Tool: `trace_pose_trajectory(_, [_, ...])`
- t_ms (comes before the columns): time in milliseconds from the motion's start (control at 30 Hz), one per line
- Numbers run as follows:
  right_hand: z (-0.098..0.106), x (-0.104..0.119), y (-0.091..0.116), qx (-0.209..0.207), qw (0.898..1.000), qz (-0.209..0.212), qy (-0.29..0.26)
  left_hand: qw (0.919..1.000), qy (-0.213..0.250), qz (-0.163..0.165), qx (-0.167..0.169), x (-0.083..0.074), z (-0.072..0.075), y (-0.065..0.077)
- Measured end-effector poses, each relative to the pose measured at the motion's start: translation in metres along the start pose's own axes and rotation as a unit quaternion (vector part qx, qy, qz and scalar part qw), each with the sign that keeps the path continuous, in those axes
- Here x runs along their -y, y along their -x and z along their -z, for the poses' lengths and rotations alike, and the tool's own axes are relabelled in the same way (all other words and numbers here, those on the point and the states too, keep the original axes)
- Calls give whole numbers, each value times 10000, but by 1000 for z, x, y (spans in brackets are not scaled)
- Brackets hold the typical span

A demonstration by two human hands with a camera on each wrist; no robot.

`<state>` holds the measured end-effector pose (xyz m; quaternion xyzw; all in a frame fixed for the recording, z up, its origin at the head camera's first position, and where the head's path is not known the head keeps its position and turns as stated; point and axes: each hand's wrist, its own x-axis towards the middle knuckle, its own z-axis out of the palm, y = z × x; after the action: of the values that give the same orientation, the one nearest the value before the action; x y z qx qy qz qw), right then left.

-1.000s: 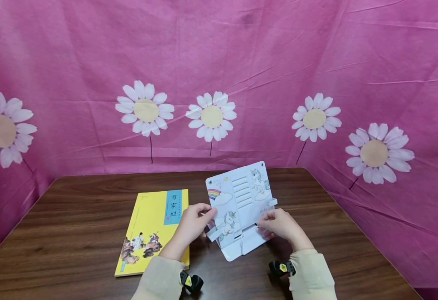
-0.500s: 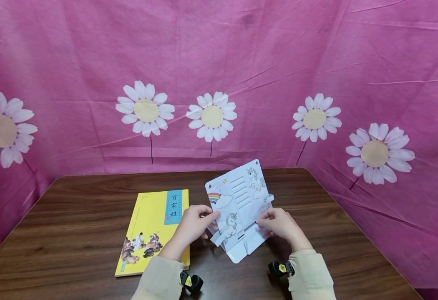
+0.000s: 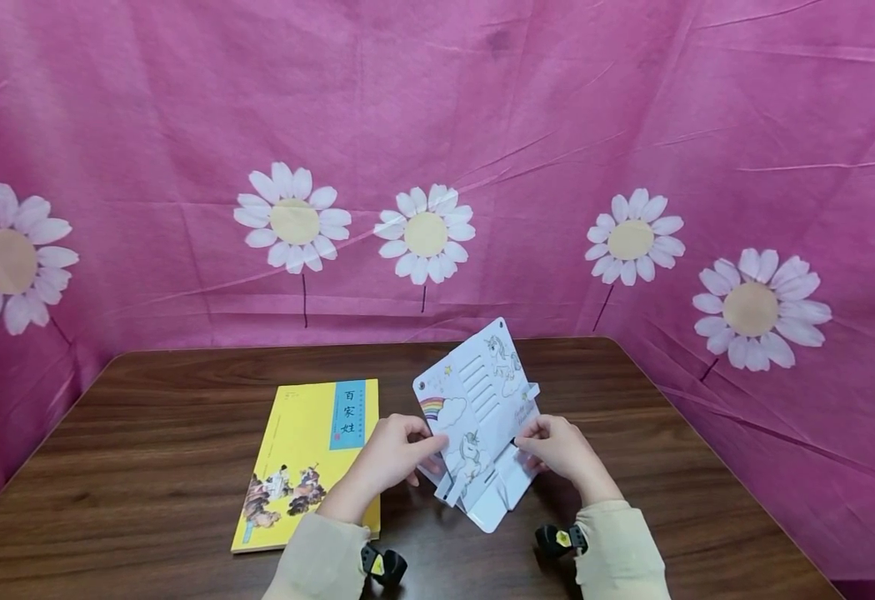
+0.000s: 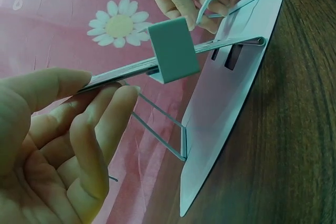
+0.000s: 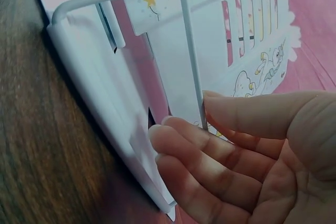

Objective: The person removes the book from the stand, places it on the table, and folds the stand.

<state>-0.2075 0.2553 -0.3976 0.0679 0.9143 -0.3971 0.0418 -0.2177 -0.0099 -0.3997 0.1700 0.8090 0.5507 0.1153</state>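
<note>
In the head view, a white metal book stand (image 3: 493, 425) printed with unicorns and a rainbow stands turned at an angle, its slotted panel leaning back. My left hand (image 3: 392, 450) pinches the panel's left edge between thumb and fingers. A folded clip (image 4: 176, 51) sticks out from that panel in the left wrist view, above the flat base plate (image 4: 210, 114). At the stand's lower right, my right hand (image 3: 561, 450) is beside the base; the right wrist view shows its thumb and fingers pinching a bent wire arm (image 5: 190, 40). The stand's back is hidden in the head view.
A yellow book (image 3: 298, 442) with a blue title strip lies flat to the left of the stand. The brown wooden table (image 3: 670, 467) reaches back to a pink cloth (image 3: 520, 167) with white daisies.
The stand has turned, its top right corner swinging left and its near base corner shifting right. My left hand has moved slightly right with it; the right hand has hardly moved.
</note>
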Motion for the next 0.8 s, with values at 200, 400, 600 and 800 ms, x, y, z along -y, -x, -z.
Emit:
trace_pose_trajectory(200, [-2,-1,-2,-81,10000,9,-21,9999,-78,0,116,-4,0,2])
trace_pose_trajectory(400, [-4,-2,-3,-144,9999,45,-43,9992,-241,-60,303,-9,-2,5])
trace_pose_trajectory(600, [-5,-4,-4,-188,9998,98,-58,9979,-394,-133,491,-15,-5,9])
trace_pose_trajectory(800, [-5,-4,-5,-161,9998,95,-85,9967,-464,-131,650,-19,-7,12])
